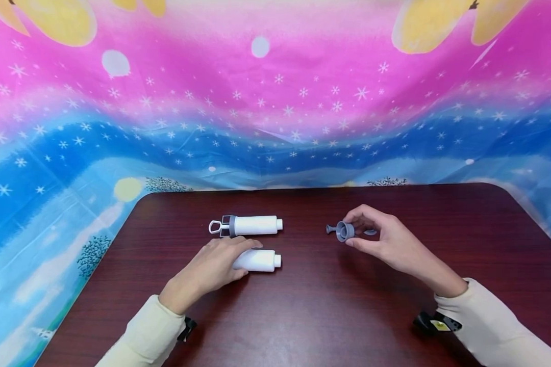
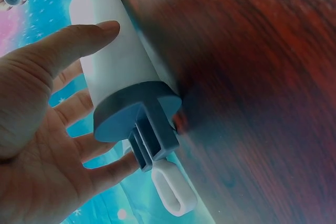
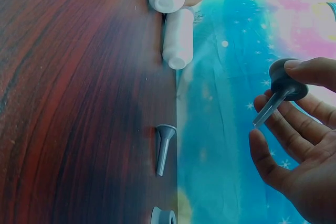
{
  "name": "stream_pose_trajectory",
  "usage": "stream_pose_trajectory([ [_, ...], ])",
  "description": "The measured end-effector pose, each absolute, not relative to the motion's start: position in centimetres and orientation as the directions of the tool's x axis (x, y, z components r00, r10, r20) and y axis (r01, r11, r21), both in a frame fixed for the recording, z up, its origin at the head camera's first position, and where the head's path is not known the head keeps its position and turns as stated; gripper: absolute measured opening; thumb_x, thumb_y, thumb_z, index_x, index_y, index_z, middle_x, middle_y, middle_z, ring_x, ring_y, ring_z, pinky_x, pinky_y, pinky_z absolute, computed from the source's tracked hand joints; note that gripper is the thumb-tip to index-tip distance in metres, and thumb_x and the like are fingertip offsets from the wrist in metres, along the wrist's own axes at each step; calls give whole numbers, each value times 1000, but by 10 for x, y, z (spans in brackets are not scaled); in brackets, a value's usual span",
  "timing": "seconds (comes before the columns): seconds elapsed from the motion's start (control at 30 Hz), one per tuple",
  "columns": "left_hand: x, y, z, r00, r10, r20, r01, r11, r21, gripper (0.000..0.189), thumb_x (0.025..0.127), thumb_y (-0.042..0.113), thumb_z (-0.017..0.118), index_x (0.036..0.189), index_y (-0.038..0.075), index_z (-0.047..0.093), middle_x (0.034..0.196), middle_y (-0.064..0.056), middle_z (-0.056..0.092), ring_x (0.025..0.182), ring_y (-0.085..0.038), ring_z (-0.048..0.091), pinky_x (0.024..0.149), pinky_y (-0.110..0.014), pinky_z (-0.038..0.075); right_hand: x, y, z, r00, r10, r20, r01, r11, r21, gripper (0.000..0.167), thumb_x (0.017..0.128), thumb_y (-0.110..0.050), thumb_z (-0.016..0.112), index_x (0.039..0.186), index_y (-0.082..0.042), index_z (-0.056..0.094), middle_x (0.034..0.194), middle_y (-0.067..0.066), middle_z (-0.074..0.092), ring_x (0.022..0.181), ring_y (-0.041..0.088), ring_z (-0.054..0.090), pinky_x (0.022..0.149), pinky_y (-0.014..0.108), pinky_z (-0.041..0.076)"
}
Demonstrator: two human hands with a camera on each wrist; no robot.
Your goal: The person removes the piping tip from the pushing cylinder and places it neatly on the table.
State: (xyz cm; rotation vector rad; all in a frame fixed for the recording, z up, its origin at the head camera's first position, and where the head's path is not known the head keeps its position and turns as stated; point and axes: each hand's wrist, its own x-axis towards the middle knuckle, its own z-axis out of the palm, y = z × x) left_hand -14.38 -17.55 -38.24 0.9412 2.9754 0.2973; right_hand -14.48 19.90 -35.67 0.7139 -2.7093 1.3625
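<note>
My left hand grips the nearer white syringe-like tube on the table, thumb on the near side and fingers over the far side. The left wrist view shows the tube's grey end cap and white loop handle. Beyond it lies a matching white tube, its narrow neck facing right. My right hand pinches a grey cup-shaped nozzle above the table. A thin stem on this nozzle shows in the right wrist view.
A grey funnel-shaped nozzle lies on the brown table, with another small grey piece beside it. A printed cloth hangs along the table's far edge.
</note>
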Motion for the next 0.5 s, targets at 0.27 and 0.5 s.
stream_pose_trajectory([
  [0.27,-144,-174,-382,-828,560,32,556,809,190,55,83,21,88,134,21,67,126,-4,74,109,-28,72,92,-53,55,-145,199,-357,-898,-384,216,-402,515,-757,33,91,-7,81,119,-17,66,104,-2,74,95,8,70,82,24,57],
  [0.5,-143,-174,-381,-824,566,37,561,805,193,57,82,25,90,134,21,66,126,-4,74,111,-29,71,94,-54,55,-144,199,-357,-903,-381,200,-388,521,-760,34,91,-7,80,120,-17,66,106,-2,74,96,8,70,83,25,58],
])
